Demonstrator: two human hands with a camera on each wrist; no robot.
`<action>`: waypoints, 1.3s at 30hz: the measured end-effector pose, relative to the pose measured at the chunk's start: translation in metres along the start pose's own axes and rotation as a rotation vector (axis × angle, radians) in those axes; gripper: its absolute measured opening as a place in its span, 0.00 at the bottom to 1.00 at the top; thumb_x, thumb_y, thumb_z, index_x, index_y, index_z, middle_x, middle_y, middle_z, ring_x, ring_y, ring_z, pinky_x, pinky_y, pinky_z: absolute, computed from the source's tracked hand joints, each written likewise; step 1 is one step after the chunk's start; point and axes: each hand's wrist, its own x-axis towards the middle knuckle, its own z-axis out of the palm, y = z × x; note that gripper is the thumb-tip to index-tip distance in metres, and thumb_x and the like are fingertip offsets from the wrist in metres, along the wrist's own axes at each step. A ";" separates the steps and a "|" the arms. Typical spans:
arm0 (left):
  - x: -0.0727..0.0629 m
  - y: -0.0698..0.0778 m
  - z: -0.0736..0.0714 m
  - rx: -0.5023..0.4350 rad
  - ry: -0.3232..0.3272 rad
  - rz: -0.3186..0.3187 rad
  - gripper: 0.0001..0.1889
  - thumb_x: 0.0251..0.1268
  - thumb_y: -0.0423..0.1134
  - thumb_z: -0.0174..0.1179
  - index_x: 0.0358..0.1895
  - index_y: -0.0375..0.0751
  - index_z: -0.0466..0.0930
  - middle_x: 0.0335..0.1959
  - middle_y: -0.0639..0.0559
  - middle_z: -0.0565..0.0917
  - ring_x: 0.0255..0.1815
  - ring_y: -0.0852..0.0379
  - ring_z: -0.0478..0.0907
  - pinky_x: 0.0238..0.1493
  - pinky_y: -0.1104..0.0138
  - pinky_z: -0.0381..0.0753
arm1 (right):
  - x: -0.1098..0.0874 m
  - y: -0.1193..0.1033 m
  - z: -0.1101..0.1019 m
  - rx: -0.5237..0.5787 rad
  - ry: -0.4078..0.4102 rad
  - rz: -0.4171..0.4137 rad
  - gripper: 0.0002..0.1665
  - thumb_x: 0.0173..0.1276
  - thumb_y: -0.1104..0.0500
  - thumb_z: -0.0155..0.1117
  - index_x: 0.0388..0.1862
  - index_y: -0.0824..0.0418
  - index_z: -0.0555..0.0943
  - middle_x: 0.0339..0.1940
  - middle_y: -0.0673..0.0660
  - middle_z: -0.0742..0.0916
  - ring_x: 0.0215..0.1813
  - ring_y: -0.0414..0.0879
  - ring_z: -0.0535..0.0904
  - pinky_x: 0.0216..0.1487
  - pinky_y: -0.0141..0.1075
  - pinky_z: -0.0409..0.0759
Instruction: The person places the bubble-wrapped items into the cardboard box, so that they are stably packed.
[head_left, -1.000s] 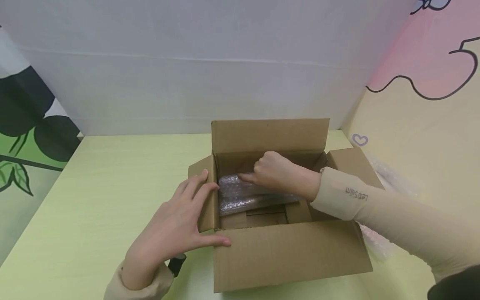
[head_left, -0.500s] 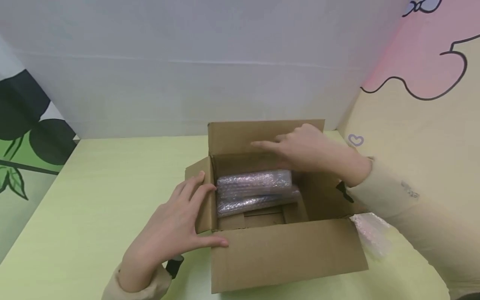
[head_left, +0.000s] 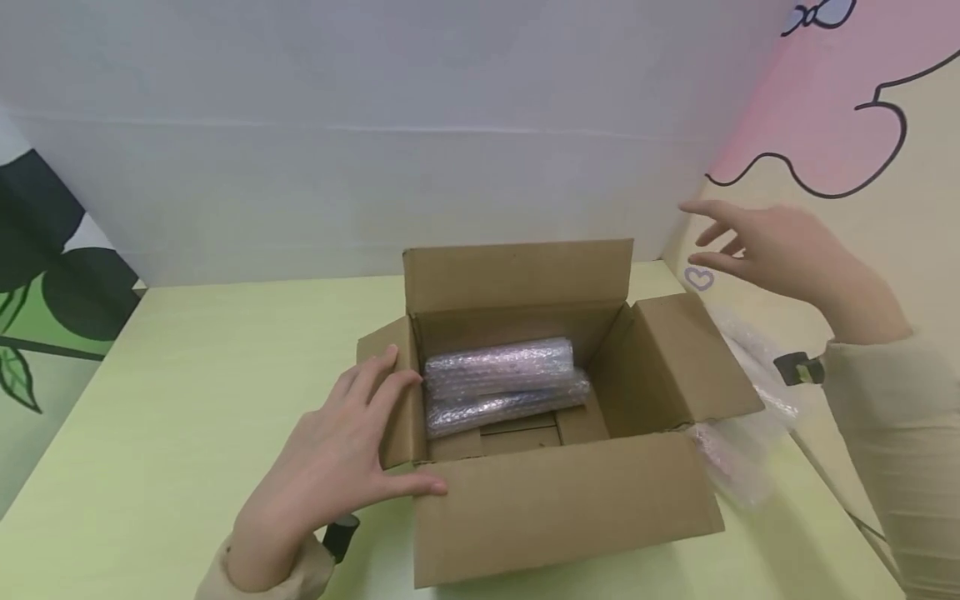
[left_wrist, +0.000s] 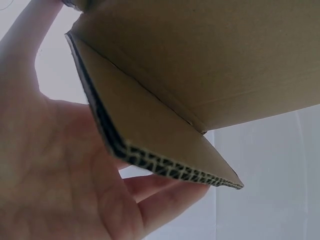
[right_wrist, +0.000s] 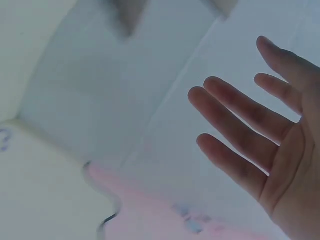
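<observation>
An open cardboard box (head_left: 558,508) stands on the table with its flaps folded out. My left hand (head_left: 322,467) holds the box at its left corner, fingertips on the left side flap (head_left: 399,425) and thumb on the front flap. In the left wrist view that flap (left_wrist: 145,120) crosses in front of the palm, with fingers behind it. Two bubble-wrapped bundles (head_left: 498,367) lie side by side at the left of the box's inside; what they wrap is hidden. Up to the right of the box, my right hand (head_left: 787,250) is in the air with nothing in it, fingers spread.
Loose bubble wrap (head_left: 731,467) lies on the table against the box's right side. More of it shows behind the right flap (head_left: 697,354). A pale wall (head_left: 337,192) rises at the back, and a painted wall (head_left: 832,125) stands close on the right.
My right hand has come up out of the box and moved right, leaving a bubble-wrapped bundle inside. My left hand has kept its hold on the corner. The head view has shifted slightly.
</observation>
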 end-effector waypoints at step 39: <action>0.001 -0.001 0.002 -0.008 0.010 0.001 0.55 0.35 0.83 0.56 0.64 0.47 0.67 0.74 0.45 0.61 0.65 0.40 0.68 0.16 0.70 0.65 | -0.095 0.162 0.155 0.165 -0.388 0.358 0.35 0.67 0.57 0.58 0.67 0.73 0.61 0.54 0.80 0.78 0.47 0.75 0.79 0.30 0.55 0.79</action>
